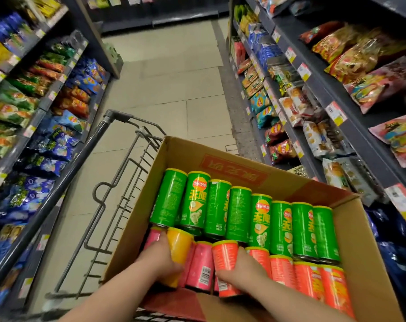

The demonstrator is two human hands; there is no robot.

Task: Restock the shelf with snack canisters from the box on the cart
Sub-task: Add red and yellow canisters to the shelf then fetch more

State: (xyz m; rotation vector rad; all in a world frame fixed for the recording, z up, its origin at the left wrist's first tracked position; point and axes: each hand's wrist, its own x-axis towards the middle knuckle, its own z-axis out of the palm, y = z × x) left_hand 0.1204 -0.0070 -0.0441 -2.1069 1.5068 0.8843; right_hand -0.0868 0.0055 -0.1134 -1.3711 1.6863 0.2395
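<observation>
Green cans (196,201): Lay's logo with 乐事, big yellow 无限. Box (234,169): red Chinese print, upside down, illegible. Shelf bags (262,102): Lay's logo. Price tags (336,113): unreadable.

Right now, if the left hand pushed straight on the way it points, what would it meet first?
The left hand, gripping a yellow can, points forward and right. It would probably meet the green cans first, at their near ends, though depth is unclear.

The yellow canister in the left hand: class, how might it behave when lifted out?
The yellow canister is probably stiff, undented where the left hand grips it. Its glossy wall may slip. Round like the orange canister the right hand holds, it would likely roll if laid down.
</observation>
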